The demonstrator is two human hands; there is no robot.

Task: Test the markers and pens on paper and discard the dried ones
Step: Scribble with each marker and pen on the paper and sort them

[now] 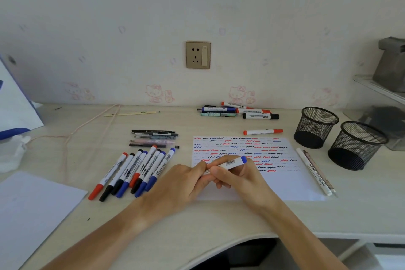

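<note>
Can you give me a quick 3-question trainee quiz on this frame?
1. True or false: the blue-ended marker is held by both the left hand and the right hand.
2. Multiple choice: where does the lone red-capped marker lie? A) inside a mesh cup B) on the desk just beyond the test paper C) in the row left of the paper
3. Fill in: two black mesh ___ stand at the right of the desk.

Key: 1 true; 2 B; 3 cups.
</note>
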